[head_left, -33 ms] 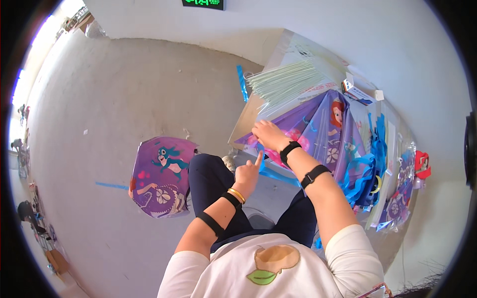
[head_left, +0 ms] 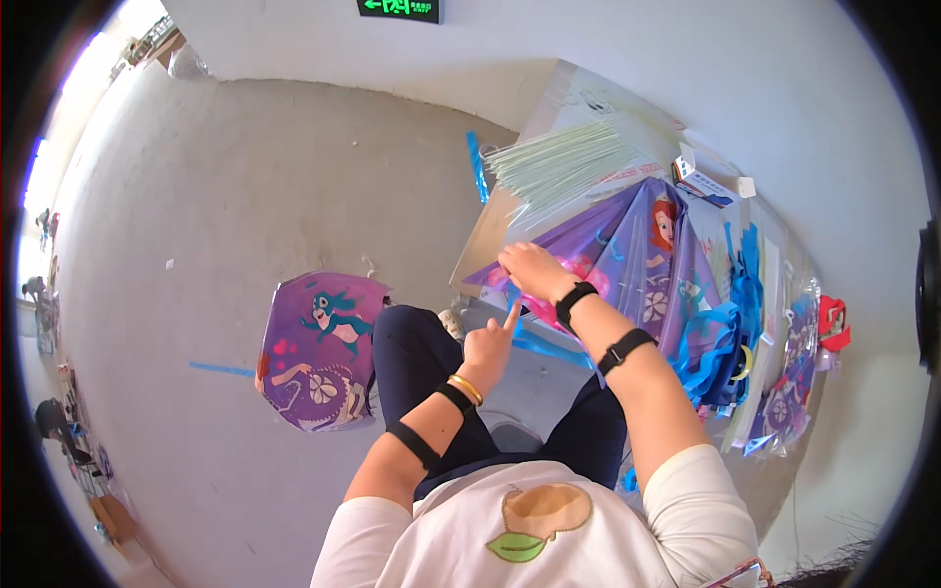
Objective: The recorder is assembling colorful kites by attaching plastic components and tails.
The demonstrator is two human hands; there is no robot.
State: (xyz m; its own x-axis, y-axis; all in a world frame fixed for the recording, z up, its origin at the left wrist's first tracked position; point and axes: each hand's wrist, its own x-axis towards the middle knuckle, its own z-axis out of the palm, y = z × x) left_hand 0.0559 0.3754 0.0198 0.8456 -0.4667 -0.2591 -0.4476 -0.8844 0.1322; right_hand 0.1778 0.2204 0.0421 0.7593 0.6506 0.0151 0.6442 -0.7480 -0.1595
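Observation:
A purple kite-like sheet [head_left: 627, 240] with cartoon prints is spread in pleats over the work table, its narrow corner pointing left. At that corner my right hand [head_left: 534, 269] is closed, thumb and fingers pinching the sheet's edge. Just below and to the left, my left hand [head_left: 487, 350] points its index finger up toward the same edge, its other fingers curled; whatever they hold is hidden. A blue strip [head_left: 554, 351] runs from near the left fingertip toward the right, along the near side of the sheet.
Pale thin rods [head_left: 569, 162] lie bundled at the table's back, with a small open box [head_left: 706, 181] beside them. Blue strips [head_left: 745, 284] hang bunched at the right, near packaged printed sheets [head_left: 784, 407]. Another purple printed piece [head_left: 319, 348] is left of my knee.

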